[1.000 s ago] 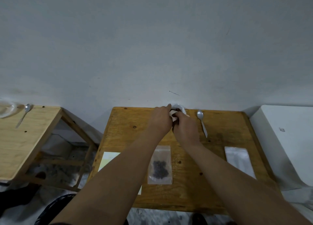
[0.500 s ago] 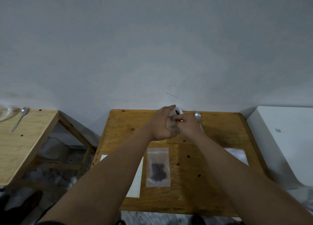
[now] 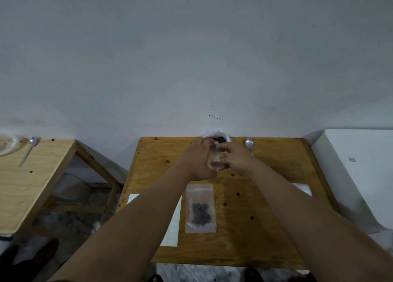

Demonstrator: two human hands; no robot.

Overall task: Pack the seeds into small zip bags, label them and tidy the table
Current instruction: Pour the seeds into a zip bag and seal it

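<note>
My left hand point(image 3: 200, 159) and my right hand point(image 3: 236, 157) meet over the far middle of the wooden table point(image 3: 265, 228). Both pinch a small clear zip bag point(image 3: 217, 161) held between them. Behind them, against the wall, stands a white bag of dark seeds point(image 3: 220, 137). A filled zip bag point(image 3: 200, 208) with dark seeds lies flat between my forearms. A white label sheet point(image 3: 173, 224) lies at the left, partly under my left arm. The pile of clear zip bags point(image 3: 303, 189) at the right is mostly hidden by my right arm.
A metal spoon point(image 3: 249, 144) lies at the far edge, right of my hands. A second wooden table point(image 3: 32, 188) on the left carries a glass dish point(image 3: 7, 144) and another spoon point(image 3: 29, 149). A white appliance point(image 3: 357, 175) stands at the right.
Both hands drew back from the seed bag toward me, bringing the small zip bag with them. The seed bag's opening now shows behind them.
</note>
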